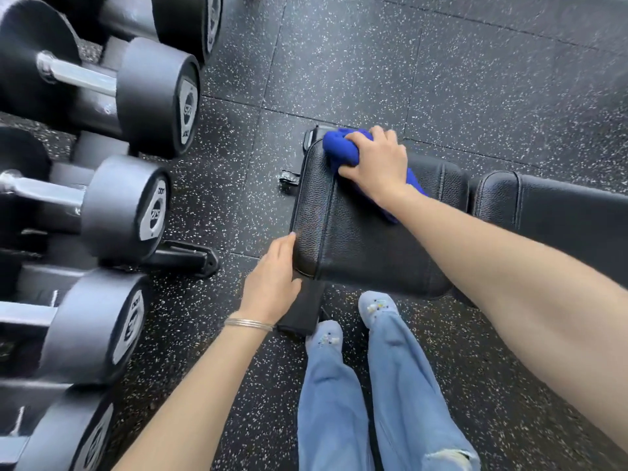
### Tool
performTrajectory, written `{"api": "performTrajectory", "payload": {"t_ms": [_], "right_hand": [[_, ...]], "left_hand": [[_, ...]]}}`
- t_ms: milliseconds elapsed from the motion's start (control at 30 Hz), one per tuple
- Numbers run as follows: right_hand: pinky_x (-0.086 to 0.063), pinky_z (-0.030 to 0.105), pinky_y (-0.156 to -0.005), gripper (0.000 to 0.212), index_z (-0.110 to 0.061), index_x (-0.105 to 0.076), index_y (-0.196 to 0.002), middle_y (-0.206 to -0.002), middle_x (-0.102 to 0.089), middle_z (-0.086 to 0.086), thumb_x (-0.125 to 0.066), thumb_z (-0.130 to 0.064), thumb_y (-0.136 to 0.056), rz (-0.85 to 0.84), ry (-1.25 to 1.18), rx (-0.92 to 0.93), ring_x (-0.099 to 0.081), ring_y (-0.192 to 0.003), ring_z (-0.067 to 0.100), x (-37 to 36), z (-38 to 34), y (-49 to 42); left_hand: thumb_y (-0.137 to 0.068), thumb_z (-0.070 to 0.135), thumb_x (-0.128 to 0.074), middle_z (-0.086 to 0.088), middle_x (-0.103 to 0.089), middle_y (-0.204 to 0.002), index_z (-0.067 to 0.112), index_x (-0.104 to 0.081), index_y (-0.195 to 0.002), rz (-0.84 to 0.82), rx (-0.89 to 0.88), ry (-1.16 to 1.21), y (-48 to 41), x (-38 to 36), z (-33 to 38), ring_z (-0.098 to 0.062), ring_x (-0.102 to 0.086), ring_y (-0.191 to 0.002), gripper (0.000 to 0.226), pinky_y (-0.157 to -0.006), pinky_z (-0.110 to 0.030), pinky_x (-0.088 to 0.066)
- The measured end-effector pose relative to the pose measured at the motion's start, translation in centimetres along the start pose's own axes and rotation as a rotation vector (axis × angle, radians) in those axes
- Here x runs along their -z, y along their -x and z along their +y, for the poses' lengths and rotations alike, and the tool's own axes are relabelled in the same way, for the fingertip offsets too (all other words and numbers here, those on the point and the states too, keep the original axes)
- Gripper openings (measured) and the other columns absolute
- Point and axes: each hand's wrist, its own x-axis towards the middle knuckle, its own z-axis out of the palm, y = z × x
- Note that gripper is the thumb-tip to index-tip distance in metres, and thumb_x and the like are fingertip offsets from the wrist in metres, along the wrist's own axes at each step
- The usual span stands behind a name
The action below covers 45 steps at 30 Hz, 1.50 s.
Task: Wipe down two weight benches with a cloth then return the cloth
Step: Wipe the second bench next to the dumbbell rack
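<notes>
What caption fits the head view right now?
Right hand grips a blue cloth on the black bench seat; left hand touches its near corner.

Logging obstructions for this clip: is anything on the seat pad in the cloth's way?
Nothing visible. The right hand grips the blue cloth directly on the seat pad; the left hand only touches the pad's left edge.

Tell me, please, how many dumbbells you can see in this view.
5, stacked down the left edge: top dumbbell, second dumbbell, third dumbbell, fourth dumbbell, bottom dumbbell. More may lie outside the frame.
</notes>
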Motion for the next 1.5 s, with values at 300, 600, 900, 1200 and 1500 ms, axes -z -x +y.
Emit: {"api": "performTrajectory", "payload": {"t_ms": [300,600,900,1200,1500], "right_hand": [[-0.046,0.036,-0.064,0.049,-0.025,-0.068,-0.092,-0.091,-0.063,0.009,-0.078,-0.05,-0.051,-0.092,0.093,0.69,-0.058,-0.078,0.03,-3.2,-2.8,14.5],[-0.041,0.043,-0.081,0.046,-0.029,-0.063,-0.112,-0.114,-0.053,0.013,-0.073,-0.042,-0.069,0.01,0.062,0.176,-0.049,-0.104,0.035,0.1,-0.1,4.4],[-0.044,0.039,-0.069,0.048,-0.025,-0.069,-0.099,-0.099,-0.061,0.012,-0.078,-0.04,-0.055,-0.089,-0.004,0.365,-0.056,-0.088,0.034,-1.9,-1.2,12.8],[-0.042,0.042,-0.079,0.051,-0.027,-0.063,-0.116,-0.113,-0.057,0.014,-0.076,-0.038,-0.067,0.057,0.026,0.109,-0.052,-0.1,0.035,-0.4,6.5,6.5],[-0.05,0.042,-0.074,0.04,-0.016,-0.072,-0.101,-0.102,-0.064,0.017,-0.074,-0.025,-0.062,0.199,-0.188,-0.091,-0.059,-0.087,0.039,-1.1,10.5,13.8]], "left_hand": [[-0.084,0.013,-0.061,-0.005,-0.032,-0.147,0.013,-0.019,-0.146,-0.001,0.103,-0.037,2.2,1.8,-3.3,-0.025,-0.042,-0.129,0.075,-0.097,-0.04,-0.043],[-0.085,0.013,-0.058,-0.004,-0.032,-0.148,0.012,-0.019,-0.146,0.038,0.066,-0.055,1.3,1.8,-2.7,-0.022,-0.039,-0.132,0.072,-0.097,-0.037,-0.043],[-0.082,0.018,-0.06,-0.011,-0.023,-0.152,0.007,-0.017,-0.147,0.039,0.043,-0.003,0.3,1.2,0.2,-0.026,-0.028,-0.14,0.078,-0.111,-0.033,-0.027],[-0.083,0.028,-0.063,-0.01,-0.003,-0.158,0.014,-0.008,-0.149,-0.04,-0.063,-0.128,-1.2,1.2,3.4,-0.027,-0.008,-0.145,0.087,-0.117,-0.034,-0.018],[-0.085,0.031,-0.06,-0.01,0.0,-0.159,0.011,-0.009,-0.148,-0.047,-0.267,-0.29,-4.4,-0.1,8.1,-0.024,0.001,-0.147,0.084,-0.121,-0.034,-0.007]]}}
